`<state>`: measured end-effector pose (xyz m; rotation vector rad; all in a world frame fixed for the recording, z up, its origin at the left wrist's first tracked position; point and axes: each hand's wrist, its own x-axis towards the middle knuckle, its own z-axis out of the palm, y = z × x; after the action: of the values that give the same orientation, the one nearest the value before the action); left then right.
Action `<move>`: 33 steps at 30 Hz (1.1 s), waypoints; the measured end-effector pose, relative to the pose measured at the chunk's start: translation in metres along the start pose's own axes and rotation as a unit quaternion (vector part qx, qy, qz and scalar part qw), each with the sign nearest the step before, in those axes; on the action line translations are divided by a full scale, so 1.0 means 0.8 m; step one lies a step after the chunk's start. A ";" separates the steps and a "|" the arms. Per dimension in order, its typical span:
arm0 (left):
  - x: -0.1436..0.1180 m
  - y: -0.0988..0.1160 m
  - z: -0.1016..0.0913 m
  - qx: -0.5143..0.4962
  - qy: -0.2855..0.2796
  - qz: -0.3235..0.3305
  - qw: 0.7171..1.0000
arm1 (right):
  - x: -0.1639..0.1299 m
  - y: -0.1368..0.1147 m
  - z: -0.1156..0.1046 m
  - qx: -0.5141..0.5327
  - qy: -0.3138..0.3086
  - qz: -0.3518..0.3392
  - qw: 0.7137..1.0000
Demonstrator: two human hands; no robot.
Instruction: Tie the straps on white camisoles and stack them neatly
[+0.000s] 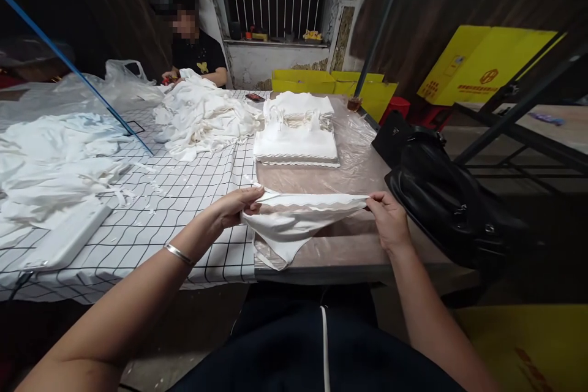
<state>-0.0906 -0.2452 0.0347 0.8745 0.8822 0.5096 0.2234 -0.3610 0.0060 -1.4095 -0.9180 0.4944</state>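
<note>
A white camisole (pixel 294 223) with a wavy edge is stretched sideways between my two hands, just above the front of the table. My left hand (pixel 239 203) pinches one end between thumb and fingers. At the other end, my right hand (pixel 388 217) grips a corner of the cloth with its fingertips. The lower part of the camisole sags to a point, and a thin strap loops down on its left. Beyond it lies a neat stack of folded white camisoles (pixel 296 144), straps on top.
Loose white garments lie in a heap (pixel 202 113) at the back and another pile (pixel 50 153) at left. A white box-like device (pixel 68 239) rests on the checked cloth (pixel 184 245). A black handbag (pixel 441 196) is at right. A co-worker (pixel 197 55) sits at the far side.
</note>
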 end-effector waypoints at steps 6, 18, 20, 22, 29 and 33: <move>0.001 -0.014 0.004 0.195 0.061 0.078 0.976 | -0.003 0.017 -0.007 -0.124 0.007 -0.065 0.990; -0.014 0.000 0.009 0.393 0.086 0.222 0.888 | -0.009 -0.008 -0.016 -0.170 -0.283 -0.035 0.943; -0.023 0.011 0.025 0.394 0.047 0.242 0.886 | -0.002 -0.026 -0.001 -0.113 -0.336 -0.007 0.935; -0.030 0.023 0.046 0.406 0.005 0.275 0.872 | 0.006 -0.043 0.027 -0.073 -0.341 -0.039 0.936; -0.034 0.058 0.085 0.534 0.090 0.422 0.728 | 0.035 -0.047 0.103 -0.206 -0.370 -0.090 0.901; -0.030 0.071 0.052 0.612 0.245 0.412 0.629 | 0.053 -0.039 0.074 -0.267 -0.114 -0.072 0.954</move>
<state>-0.0714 -0.2482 0.1066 2.5768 1.3016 0.9777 0.1953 -0.2964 0.0412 -1.7767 -1.4042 0.3107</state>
